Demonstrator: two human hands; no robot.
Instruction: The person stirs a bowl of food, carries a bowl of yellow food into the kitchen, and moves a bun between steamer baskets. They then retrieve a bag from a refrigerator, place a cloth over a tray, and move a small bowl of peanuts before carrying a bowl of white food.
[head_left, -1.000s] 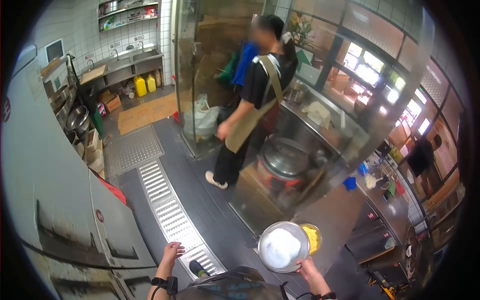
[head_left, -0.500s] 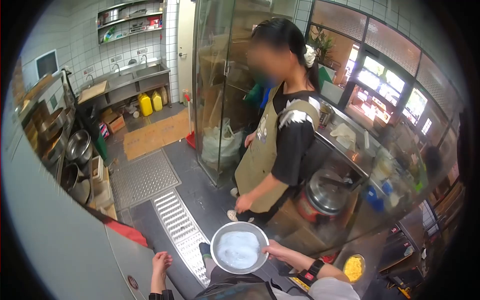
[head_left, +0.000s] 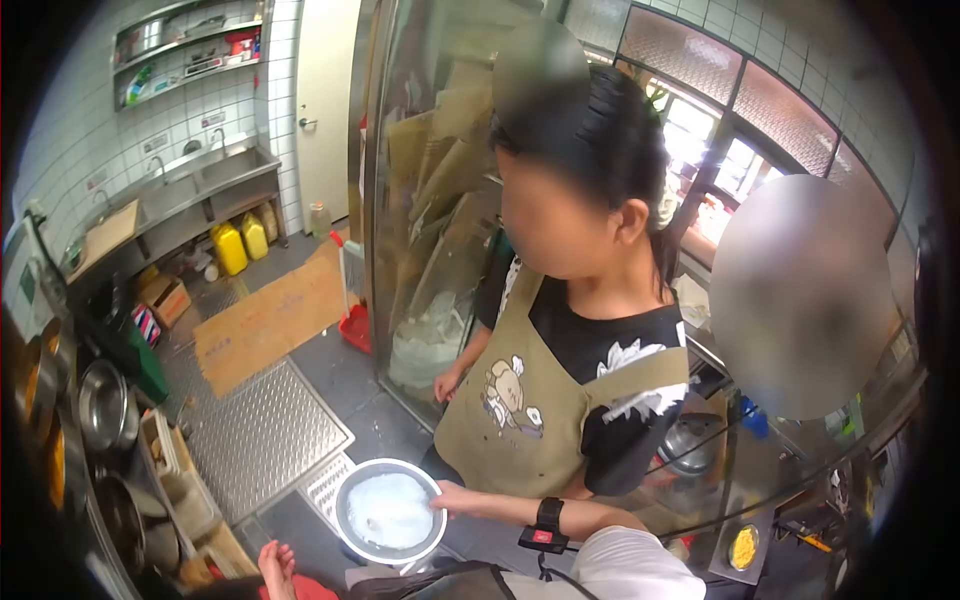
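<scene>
My right hand grips the right rim of a round metal bowl, thumb side over the edge. Inside the bowl lies a pale bluish-white, glossy mass. To the lower left, my left hand holds nothing, its fingers loosely bent and apart. Just beyond the bowl stands a person in an olive apron and black shirt, close to my right forearm.
Metal pans and plastic bins line the left side. A glass partition rises behind the person. At lower right sits a dish of yellow food. Flattened cardboard, a red dustpan and a metal floor plate lie ahead.
The bowl, still in my right hand, has shifted left in view. The person appears nearer and larger, now turned more toward me. My left hand has moved lower and left.
</scene>
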